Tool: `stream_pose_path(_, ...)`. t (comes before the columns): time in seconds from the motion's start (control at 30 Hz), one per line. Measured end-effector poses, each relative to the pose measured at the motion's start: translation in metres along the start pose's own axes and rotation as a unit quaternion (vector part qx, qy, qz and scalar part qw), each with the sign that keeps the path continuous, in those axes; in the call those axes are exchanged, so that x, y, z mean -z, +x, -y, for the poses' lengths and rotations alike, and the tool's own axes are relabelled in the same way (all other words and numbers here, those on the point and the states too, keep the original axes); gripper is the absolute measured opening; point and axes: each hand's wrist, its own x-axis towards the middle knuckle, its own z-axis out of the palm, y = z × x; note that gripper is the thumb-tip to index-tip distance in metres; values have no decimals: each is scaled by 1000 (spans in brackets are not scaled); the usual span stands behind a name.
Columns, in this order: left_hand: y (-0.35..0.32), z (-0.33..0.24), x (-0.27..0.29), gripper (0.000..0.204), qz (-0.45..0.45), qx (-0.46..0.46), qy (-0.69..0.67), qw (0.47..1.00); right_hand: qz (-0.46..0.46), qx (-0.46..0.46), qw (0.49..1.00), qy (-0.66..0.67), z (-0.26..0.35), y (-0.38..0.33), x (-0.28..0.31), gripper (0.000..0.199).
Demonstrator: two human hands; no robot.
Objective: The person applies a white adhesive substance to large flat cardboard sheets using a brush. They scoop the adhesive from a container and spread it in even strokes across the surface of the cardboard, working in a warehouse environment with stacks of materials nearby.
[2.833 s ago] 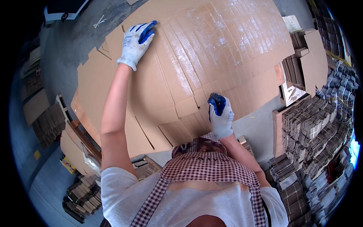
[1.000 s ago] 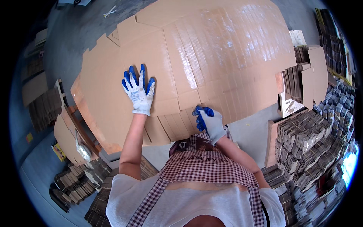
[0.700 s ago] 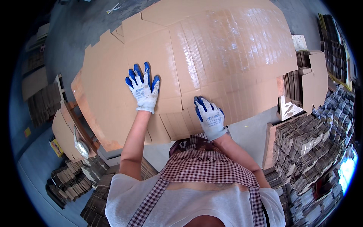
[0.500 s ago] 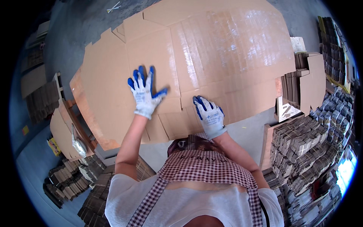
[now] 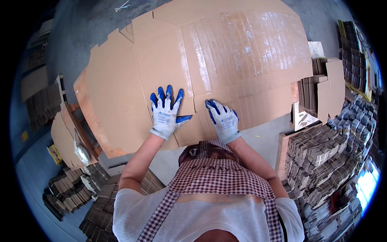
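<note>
1. A large flattened cardboard box blank (image 5: 209, 60) is shown lying flat on a stack of similar sheets, which serves as the counter; its near edge lies just in front of the person's checked apron (image 5: 217, 173).
2. The sheet is laid with its creases and cut flaps facing up, probably so that the panels can be reached and pressed from the near side.
3. The left hand (image 5: 166, 113), in a white glove with blue fingertips, is laid palm down on the sheet near its near edge, with the fingers spread wide and nothing gripped.
4. The right hand (image 5: 222, 117), gloved alike, is pressed flat just beside it on the flap strip (image 5: 193, 129), its fingers extended and closer together; nothing is grasped.
5. The two hands are held near each other but not touching, apparently to hold the sheet down.
6. Bundles of folded cardboard pieces (image 5: 326, 161) are stacked to the right, and further bundles (image 5: 68, 189) lie at lower left on the grey floor (image 5: 76, 32).
</note>
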Motion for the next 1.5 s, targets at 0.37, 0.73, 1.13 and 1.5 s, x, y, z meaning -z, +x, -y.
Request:
stream_pose_path(0.37, -5, -23, -14, 72, -60, -56, 40, 996, -30, 5, 999, -13, 1, 3, 6, 38)
stream_pose_path(0.73, 3, -42, -5, 61, -85, -103, 54, 990, -43, 10, 999, 15, -1, 4, 5, 35)
stream_pose_path(1.13, -1, -43, -11, 57, -85, -116, 38, 989, 11, 4, 999, 35, -5, 1, 2, 42)
stream_pose_path(1.5, 3, -39, -13, 53, -71, -139, 33, 987, 3, 9, 1000, 28, -6, -1, 3, 41)
